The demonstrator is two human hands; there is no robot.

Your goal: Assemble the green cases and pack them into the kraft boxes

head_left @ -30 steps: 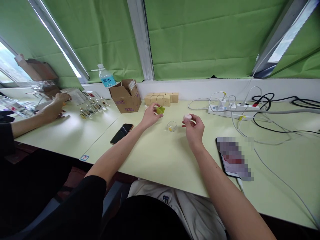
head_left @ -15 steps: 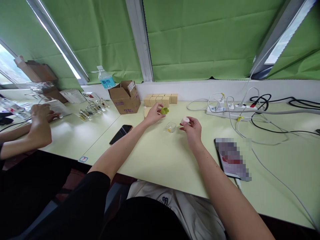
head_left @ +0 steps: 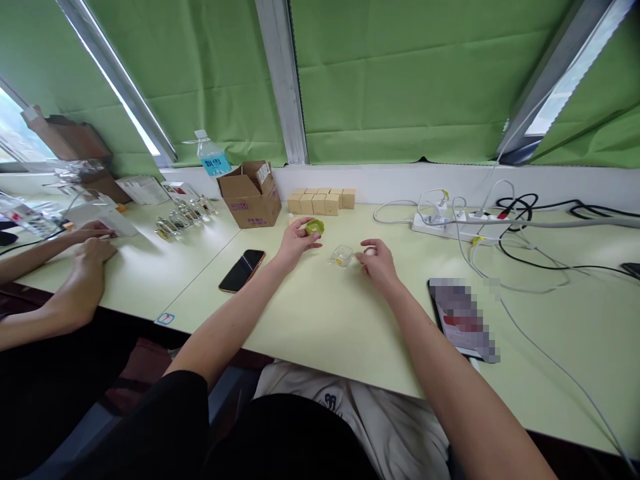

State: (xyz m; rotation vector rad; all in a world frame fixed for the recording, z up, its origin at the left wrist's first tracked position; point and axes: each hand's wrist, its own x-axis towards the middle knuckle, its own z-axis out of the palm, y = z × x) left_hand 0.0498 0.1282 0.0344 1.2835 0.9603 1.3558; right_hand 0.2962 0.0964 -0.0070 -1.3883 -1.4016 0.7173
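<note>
My left hand grips a small yellow-green, flower-shaped piece by its edge, held just over the table in front of the wooden blocks. Between my two hands stands a small clear plastic box with a yellow spot low on its front. To the right of that box, my right hand has its fingers curled around a small round whitish-pink piece. Those fingers cover most of the piece, and whether it touches the table cannot be seen.
Wooden blocks line the wall beside an open cardboard box. A dark phone lies left and another phone right. A power strip with tangled cables sits at the back right. At left are another person's hands and shiny metal pieces.
My left hand has drawn back left and slightly down with the flower-shaped piece, which is now tilted differently. My right hand has lowered the round piece a little. The other person's hands have moved down.
</note>
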